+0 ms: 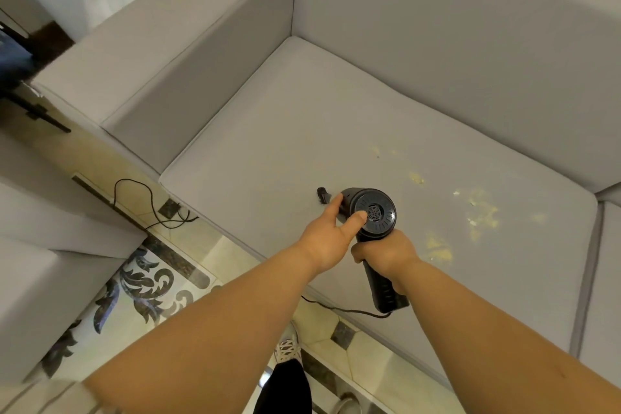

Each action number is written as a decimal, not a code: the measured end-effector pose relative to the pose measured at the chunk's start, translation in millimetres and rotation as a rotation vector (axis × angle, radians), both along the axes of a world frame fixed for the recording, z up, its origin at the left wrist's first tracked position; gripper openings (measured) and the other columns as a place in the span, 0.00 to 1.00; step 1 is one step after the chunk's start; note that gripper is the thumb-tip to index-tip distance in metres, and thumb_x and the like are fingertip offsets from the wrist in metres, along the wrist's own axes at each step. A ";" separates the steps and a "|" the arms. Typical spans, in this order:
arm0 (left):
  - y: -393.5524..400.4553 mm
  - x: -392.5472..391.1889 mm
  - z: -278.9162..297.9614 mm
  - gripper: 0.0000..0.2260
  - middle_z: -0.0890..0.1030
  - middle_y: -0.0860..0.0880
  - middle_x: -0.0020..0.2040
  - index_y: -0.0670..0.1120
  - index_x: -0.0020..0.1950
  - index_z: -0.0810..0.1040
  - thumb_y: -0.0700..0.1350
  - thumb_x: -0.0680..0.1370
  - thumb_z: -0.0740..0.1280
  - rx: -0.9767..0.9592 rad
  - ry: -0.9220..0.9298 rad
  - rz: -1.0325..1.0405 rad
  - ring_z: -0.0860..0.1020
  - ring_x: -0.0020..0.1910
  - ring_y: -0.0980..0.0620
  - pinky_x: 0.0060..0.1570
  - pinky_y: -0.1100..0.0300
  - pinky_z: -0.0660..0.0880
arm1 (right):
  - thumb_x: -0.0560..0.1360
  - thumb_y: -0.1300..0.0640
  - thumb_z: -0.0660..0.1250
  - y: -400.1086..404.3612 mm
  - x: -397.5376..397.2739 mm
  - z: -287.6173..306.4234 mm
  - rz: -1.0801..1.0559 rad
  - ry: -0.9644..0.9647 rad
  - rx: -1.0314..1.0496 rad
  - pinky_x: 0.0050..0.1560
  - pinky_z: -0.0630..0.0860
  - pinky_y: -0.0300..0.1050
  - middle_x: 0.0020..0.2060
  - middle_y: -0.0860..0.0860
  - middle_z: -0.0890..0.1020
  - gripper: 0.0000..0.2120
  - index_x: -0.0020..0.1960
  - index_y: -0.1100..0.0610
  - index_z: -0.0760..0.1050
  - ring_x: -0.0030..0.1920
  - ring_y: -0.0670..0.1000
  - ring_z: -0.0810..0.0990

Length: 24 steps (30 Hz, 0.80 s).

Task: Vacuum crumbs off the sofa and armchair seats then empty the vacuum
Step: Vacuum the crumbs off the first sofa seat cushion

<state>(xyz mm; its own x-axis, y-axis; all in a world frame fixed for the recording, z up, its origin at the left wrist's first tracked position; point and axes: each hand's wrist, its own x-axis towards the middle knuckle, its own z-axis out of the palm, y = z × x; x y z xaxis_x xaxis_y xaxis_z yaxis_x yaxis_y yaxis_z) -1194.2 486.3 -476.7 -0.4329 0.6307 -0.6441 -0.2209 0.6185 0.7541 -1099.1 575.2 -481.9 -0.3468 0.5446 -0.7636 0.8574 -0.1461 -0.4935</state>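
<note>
We take the grey seat cushion (pixel 302 131) as our landmark and read across it from the left. Off its left edge, on the patterned floor (pixel 148 282), a thin black cord (pixel 148 202) loops beside a second grey seat (pixel 40 245). Over the cushion's middle we see our left hand (pixel 331 235), fingers curled round the barrel of the black handheld vacuum (pixel 373 215), with the thumb pressed on its round vented rear cap. The vacuum's small nozzle (pixel 322 194) points left and sits low over the cushion; we cannot tell whether it touches the fabric. Just right of that, our right hand (pixel 386 254) is wrapped tight round the handle, which slopes back toward the cushion's front edge, its cable (pixel 342 307) trailing off there. Further right on the cushion lie pale yellow crumbs (pixel 480 208), scattered up to its right seam.
</note>
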 end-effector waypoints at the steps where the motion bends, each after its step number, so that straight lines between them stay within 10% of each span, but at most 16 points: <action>1: -1.5 6.4 0.6 0.31 0.63 0.50 0.75 0.56 0.78 0.52 0.60 0.78 0.61 -0.002 0.001 -0.001 0.62 0.73 0.49 0.60 0.63 0.58 | 0.65 0.64 0.73 -1.5 6.1 0.6 -0.003 0.001 -0.005 0.41 0.76 0.46 0.38 0.54 0.78 0.11 0.42 0.54 0.74 0.38 0.54 0.76; 24: -30.6 127.2 4.7 0.32 0.62 0.50 0.76 0.56 0.78 0.51 0.61 0.78 0.60 -0.008 0.001 0.012 0.61 0.73 0.49 0.60 0.64 0.57 | 0.65 0.65 0.72 -24.7 123.4 4.0 0.041 0.012 -0.066 0.40 0.74 0.46 0.39 0.57 0.79 0.11 0.44 0.57 0.75 0.39 0.56 0.76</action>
<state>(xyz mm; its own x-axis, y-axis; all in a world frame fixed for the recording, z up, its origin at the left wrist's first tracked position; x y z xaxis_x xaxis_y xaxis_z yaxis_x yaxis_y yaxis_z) -1067.0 455.7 -472.0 -0.4406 0.6207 -0.6485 -0.2274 0.6216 0.7496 -975.7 550.4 -477.8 -0.3776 0.4780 -0.7930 0.8573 -0.1432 -0.4946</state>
